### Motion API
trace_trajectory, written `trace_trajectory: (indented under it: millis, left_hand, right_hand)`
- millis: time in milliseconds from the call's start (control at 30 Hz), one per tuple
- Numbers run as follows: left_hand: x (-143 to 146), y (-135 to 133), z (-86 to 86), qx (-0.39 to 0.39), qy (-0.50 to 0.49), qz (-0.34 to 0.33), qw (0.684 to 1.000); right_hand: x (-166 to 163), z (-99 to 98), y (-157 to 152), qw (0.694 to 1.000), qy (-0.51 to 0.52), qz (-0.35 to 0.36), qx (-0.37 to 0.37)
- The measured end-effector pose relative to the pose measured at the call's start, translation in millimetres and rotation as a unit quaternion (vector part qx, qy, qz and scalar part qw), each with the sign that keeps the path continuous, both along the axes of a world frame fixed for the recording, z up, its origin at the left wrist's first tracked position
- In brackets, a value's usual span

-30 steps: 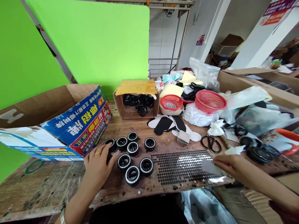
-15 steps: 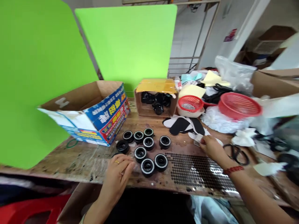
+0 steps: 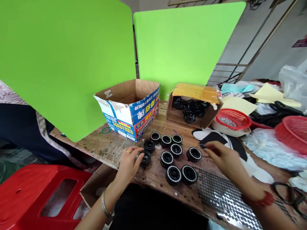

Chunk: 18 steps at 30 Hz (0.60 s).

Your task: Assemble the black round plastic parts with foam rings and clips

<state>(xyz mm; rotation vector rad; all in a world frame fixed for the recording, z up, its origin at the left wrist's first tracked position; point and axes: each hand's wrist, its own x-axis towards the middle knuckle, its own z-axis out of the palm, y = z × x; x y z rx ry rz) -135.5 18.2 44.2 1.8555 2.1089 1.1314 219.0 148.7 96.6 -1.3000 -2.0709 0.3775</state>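
Since the earlier frame, the right hand has moved toward the black parts; the part then mostly hidden by the left hand now shows. The left's fingers touch that part's edge; grip cannot be confirmed. The right appears to pinch a dark piece. Step, as judged: bringing piece to part. Next move calls for steadying and alignment.

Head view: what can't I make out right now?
In the head view:
Right hand: blurred; anything in its pinch is too small to identify.
Left hand: it hides part of the nearest black round part; grip or touch is unclear.
Blue printed box: near walls hide its bottom.
Rightmost red basket: cut off by the right edge.
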Motion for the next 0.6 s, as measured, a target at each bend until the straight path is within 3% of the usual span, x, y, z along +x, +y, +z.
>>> trace_trajectory:
  millis: [100,167,267,433,600]
  left_hand:
    - [1,5,-10.9,-0.006,0.015,0.017,1.0]
    - [1,7,-17.0,-0.009,0.028,0.025,0.999]
    - [1,9,-21.3,-0.02,0.047,0.033,0.998]
    - [2,14,-16.1,-0.064,0.076,0.033,0.994]
    - [7,18,-6.7,-0.083,0.127,0.035,0.988]
  right_hand:
    - [-85,2.3,-5,0.989,0.048,0.128,-0.061]
    - [-131,-5.7,-2,0.978,0.072,0.147,-0.127]
    - [-180,-22.7,7,0.974,0.059,0.154,-0.156]
    - [-216,-35.6,16,0.979,-0.013,0.147,-0.137]
    - [-211,-29.7,8,0.978,-0.115,0.16,-0.076]
